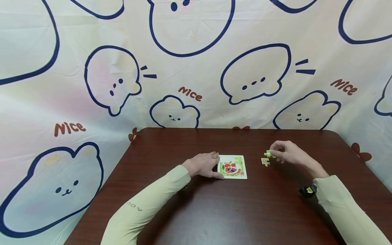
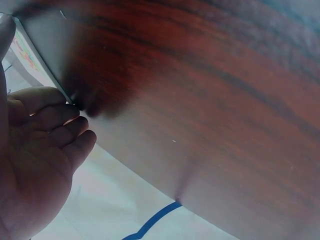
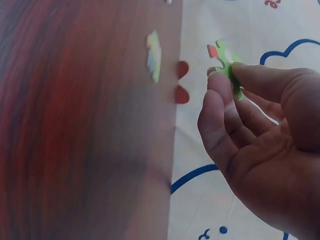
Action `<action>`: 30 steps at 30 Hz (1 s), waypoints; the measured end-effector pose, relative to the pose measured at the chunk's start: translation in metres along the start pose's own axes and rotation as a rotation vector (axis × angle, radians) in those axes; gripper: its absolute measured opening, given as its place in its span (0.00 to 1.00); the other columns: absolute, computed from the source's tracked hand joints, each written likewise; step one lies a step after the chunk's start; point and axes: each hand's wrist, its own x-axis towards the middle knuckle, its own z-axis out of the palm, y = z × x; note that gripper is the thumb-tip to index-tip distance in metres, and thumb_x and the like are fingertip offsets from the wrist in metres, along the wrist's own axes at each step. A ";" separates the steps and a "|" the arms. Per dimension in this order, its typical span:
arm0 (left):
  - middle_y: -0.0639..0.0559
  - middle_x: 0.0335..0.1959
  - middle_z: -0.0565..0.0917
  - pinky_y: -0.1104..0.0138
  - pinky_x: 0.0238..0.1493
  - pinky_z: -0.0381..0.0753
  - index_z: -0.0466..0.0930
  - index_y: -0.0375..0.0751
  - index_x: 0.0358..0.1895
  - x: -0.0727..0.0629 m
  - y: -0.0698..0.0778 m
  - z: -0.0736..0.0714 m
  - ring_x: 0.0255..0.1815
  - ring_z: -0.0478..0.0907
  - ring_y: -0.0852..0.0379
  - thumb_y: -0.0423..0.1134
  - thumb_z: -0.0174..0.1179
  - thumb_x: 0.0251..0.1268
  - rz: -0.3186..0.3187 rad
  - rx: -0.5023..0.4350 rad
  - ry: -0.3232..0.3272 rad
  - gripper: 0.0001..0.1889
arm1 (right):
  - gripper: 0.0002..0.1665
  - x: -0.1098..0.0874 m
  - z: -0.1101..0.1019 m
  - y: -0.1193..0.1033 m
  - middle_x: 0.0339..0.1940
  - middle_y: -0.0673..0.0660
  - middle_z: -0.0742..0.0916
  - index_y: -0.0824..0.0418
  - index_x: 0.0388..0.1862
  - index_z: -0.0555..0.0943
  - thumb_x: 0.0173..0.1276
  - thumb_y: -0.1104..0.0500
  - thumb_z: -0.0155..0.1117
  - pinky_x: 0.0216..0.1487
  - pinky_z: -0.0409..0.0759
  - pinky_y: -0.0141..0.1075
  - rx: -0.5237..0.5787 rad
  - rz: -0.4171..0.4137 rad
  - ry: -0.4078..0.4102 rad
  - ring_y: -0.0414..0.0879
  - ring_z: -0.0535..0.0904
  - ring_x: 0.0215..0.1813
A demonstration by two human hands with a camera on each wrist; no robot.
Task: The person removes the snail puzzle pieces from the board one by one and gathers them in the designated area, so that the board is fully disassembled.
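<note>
My right hand pinches a green jigsaw puzzle piece with a patch of red between thumb and fingertips. Just under it in the head view, a second puzzle piece, green with pink, lies flat on the table. To the left is a square picture puzzle board with a white border and a red and blue picture on green. My left hand rests at the board's left side, its fingers relaxed along that edge and its thumb by the near left corner.
Everything rests on a dark reddish-brown wooden table. Behind and beside it hangs a pale cloth printed with blue-outlined cartoon heads. A black wrist device sits under the right sleeve's cuff.
</note>
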 end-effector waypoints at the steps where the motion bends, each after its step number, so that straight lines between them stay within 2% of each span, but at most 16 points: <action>1: 0.46 0.79 0.59 0.60 0.77 0.59 0.60 0.43 0.75 0.000 0.000 0.000 0.80 0.54 0.52 0.80 0.46 0.57 -0.004 0.001 -0.002 0.52 | 0.09 -0.001 0.000 0.003 0.35 0.63 0.85 0.59 0.44 0.80 0.73 0.54 0.61 0.31 0.84 0.41 -0.007 -0.006 -0.005 0.46 0.81 0.31; 8: 0.47 0.79 0.59 0.59 0.77 0.60 0.59 0.44 0.76 0.003 0.004 0.002 0.80 0.54 0.52 0.80 0.46 0.56 -0.007 -0.014 -0.002 0.53 | 0.09 -0.007 -0.008 0.018 0.31 0.59 0.85 0.61 0.45 0.80 0.73 0.56 0.60 0.30 0.83 0.38 -0.037 0.027 -0.062 0.46 0.81 0.29; 15: 0.48 0.79 0.59 0.59 0.77 0.60 0.59 0.46 0.76 0.001 0.002 0.001 0.80 0.55 0.52 0.80 0.47 0.55 -0.032 -0.012 -0.015 0.53 | 0.10 -0.002 -0.007 0.025 0.31 0.57 0.84 0.64 0.46 0.79 0.72 0.58 0.60 0.31 0.84 0.38 -0.011 0.069 -0.119 0.48 0.81 0.29; 23: 0.47 0.79 0.59 0.59 0.76 0.60 0.58 0.45 0.76 0.001 0.001 -0.003 0.80 0.54 0.52 0.80 0.47 0.56 -0.025 -0.012 -0.017 0.53 | 0.05 -0.004 -0.007 0.034 0.26 0.54 0.81 0.61 0.40 0.79 0.72 0.59 0.60 0.24 0.80 0.40 -0.080 0.072 -0.101 0.48 0.78 0.25; 30: 0.47 0.79 0.58 0.59 0.76 0.60 0.58 0.45 0.76 0.001 0.001 -0.002 0.80 0.54 0.52 0.79 0.48 0.56 -0.026 -0.027 -0.019 0.53 | 0.05 -0.002 -0.005 0.038 0.26 0.54 0.80 0.61 0.40 0.79 0.72 0.61 0.60 0.23 0.80 0.38 -0.111 0.078 -0.096 0.47 0.77 0.24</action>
